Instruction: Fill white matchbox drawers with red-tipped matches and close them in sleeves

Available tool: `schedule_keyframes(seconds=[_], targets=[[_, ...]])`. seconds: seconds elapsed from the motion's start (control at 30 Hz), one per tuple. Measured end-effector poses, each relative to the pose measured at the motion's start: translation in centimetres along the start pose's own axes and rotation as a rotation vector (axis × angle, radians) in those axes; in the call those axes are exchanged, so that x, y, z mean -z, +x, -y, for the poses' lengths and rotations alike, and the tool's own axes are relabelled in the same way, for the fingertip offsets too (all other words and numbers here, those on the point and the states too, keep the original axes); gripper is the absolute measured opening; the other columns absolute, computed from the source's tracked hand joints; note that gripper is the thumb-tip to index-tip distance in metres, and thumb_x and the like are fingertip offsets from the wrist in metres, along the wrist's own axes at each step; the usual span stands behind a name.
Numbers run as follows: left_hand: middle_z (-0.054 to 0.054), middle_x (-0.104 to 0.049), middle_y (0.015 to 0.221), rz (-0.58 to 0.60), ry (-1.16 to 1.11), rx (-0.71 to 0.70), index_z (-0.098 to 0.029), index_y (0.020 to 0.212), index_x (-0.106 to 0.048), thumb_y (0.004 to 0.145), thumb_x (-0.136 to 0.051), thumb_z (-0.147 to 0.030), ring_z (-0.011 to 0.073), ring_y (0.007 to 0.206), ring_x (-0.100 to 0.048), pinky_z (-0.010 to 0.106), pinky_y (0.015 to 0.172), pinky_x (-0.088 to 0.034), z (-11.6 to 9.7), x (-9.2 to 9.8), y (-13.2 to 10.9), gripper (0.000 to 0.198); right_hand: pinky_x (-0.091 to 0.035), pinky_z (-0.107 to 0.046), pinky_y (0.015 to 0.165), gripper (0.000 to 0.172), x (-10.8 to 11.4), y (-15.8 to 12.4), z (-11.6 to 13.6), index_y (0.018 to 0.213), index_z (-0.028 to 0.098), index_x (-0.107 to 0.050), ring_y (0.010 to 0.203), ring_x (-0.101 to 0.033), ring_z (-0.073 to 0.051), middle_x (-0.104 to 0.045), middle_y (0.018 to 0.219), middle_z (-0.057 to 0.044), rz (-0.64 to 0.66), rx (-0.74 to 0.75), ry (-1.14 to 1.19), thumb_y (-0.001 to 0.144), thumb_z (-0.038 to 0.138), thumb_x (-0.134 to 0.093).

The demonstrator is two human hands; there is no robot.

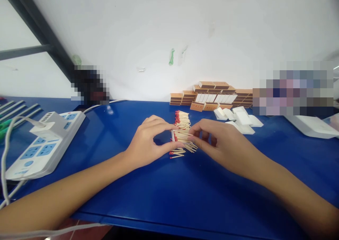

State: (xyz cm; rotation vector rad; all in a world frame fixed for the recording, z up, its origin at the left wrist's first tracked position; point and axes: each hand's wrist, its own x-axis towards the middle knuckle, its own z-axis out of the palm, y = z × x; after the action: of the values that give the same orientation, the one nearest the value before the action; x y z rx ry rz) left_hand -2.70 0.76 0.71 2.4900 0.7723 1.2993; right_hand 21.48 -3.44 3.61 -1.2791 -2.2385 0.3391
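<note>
My left hand (148,141) is closed on a small white matchbox tray (173,135), thumb on the near side and forefinger on the far side. Red-headed matches (182,136) lie in the tray, their heads toward the left. From the right, my right hand (214,137) pinches the pale ends of matches at the tray's right side; how many it grips is hidden by the fingers. A pile of loose matches (182,119) spreads on the blue table behind the tray, and several more lie in front of it.
Stacked brown matchboxes (212,91) stand against the wall. White empty trays (241,118) lie scattered at the back right of the blue table (159,197). A power strip (50,148) with a plugged-in white cable sits at the left, near several metal rods (21,109).
</note>
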Motion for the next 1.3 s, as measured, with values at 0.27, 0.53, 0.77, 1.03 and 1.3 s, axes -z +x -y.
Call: schedule_keyframes(seconds=[0.27,0.53,0.77,1.03,1.3], targets=[[0.006,-0.079,0.096,0.007,0.001,-0.033,-0.019,0.108,-0.077,0.082,-0.088,-0.043,0.0217,0.091,-0.068,0.04,0.087,-0.053,-0.1,0.0,0.1,0.038,-0.044,-0.028,0.06,0.016,-0.2,0.0,0.3,0.092,0.022,-0.069,0.063,-0.055,-0.011,-0.068,0.083,0.001,-0.041,-0.004,0.02,0.102,0.03,-0.06],[0.005,-0.079,0.096,0.021,0.009,-0.039,-0.018,0.109,-0.076,0.082,-0.088,-0.042,0.0216,0.091,-0.068,0.04,0.087,-0.052,0.0,0.0,0.0,0.038,-0.044,-0.029,0.061,0.018,-0.5,-0.1,0.4,0.091,0.022,-0.073,0.063,-0.056,-0.012,-0.067,0.079,0.001,-0.114,-0.01,0.012,0.101,0.03,-0.061],[0.005,-0.08,0.098,0.004,-0.011,-0.009,-0.02,0.109,-0.077,0.08,-0.089,-0.041,0.0212,0.091,-0.069,0.04,0.088,-0.053,-0.1,0.0,0.0,0.038,-0.045,-0.029,0.061,0.017,-0.8,-0.1,0.7,0.092,0.024,-0.075,0.064,-0.056,-0.012,-0.066,0.079,0.001,-0.159,-0.029,0.083,0.101,0.031,-0.063],[0.003,-0.081,0.099,-0.028,-0.015,0.059,-0.023,0.107,-0.079,0.079,-0.09,-0.041,0.0205,0.093,-0.069,0.039,0.089,-0.054,-0.1,0.2,0.2,0.035,-0.045,-0.03,0.058,0.014,-0.8,-0.1,0.5,0.099,0.024,-0.074,0.064,-0.056,-0.013,-0.065,0.085,-0.002,-0.201,-0.046,0.11,0.1,0.033,-0.064],[0.001,-0.081,0.104,-0.157,0.034,0.221,-0.025,0.106,-0.079,0.081,-0.088,-0.045,0.0201,0.097,-0.069,0.038,0.091,-0.055,0.4,0.3,0.3,0.033,-0.045,-0.028,0.063,0.007,-1.1,-0.3,0.3,0.096,0.024,-0.071,0.073,-0.061,-0.015,-0.067,0.087,-0.002,0.148,0.028,0.067,0.099,0.028,-0.066]])
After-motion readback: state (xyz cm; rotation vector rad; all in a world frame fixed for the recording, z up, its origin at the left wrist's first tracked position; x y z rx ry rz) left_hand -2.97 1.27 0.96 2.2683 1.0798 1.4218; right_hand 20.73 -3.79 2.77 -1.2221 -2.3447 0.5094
